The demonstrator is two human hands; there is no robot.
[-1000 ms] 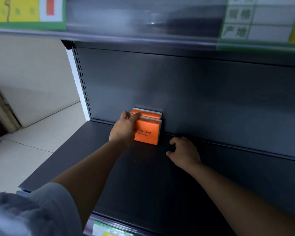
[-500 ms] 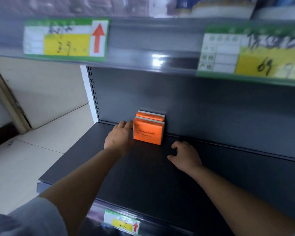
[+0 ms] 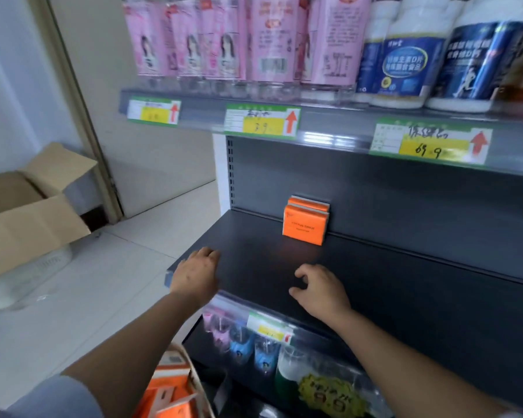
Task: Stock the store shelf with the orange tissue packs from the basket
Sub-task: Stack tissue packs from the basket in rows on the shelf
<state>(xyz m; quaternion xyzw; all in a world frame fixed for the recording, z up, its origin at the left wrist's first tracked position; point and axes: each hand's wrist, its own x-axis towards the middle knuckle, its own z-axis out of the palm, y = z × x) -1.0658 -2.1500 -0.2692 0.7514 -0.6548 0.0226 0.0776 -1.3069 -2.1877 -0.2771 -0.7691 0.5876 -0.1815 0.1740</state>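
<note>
1. Nearest, at the bottom edge, the basket holds a jumble of spare orange packs.
2. The left hand is at the near left corner of the dark shelf. Its fingers are relaxed and loosely together, and it holds nothing. Whether it touches the shelf is unclear.
3. The right hand is over the shelf's near edge with its fingers loosely curled, also holding nothing.
4. Farther back, two orange tissue packs stand upright, one behind the other, against the back panel and well apart from both hands.
5. On the floor to the left sits an open cardboard box.
6. Farthest, the upper shelf carries pink packages and blue-and-white bottles, with price tags along its front.
</note>
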